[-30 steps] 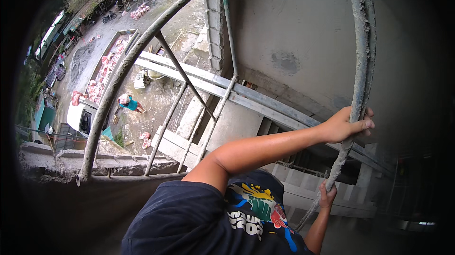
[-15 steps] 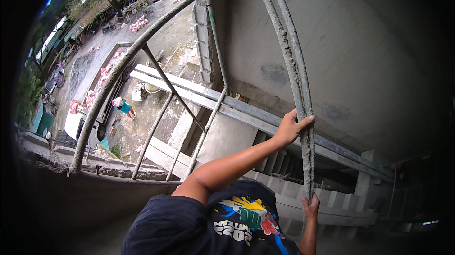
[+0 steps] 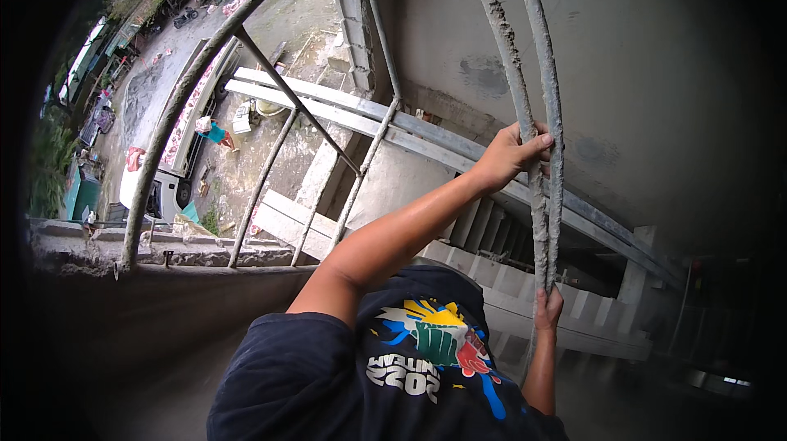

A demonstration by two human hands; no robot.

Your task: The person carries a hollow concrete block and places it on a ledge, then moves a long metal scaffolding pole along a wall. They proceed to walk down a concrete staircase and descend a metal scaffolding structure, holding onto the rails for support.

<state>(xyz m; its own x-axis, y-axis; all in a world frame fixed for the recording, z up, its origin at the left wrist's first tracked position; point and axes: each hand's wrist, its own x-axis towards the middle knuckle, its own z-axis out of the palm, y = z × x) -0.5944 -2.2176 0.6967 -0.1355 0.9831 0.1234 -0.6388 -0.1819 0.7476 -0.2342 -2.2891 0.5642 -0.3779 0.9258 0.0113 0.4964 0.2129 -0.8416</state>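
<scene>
Two long grey poles, rough with what looks like dried cement, run from the top of the view down past my body. They stand apart at the top and come together lower down. My left hand is closed round the left pole, its thumb beside the right pole. Lower down, my right hand is closed where the two poles meet; whether it grips one or both I cannot tell. The poles' lower ends are hard to make out.
A crusted metal railing with thin bars curves along the left, over a drop. Long light beams cross below it, above stairs. Far down are a truck and a person. A concrete wall rises on the right.
Both my hands and the poles have shifted upward in the picture. The poles now stand further apart above my left hand. The surroundings have shifted somewhat too.
</scene>
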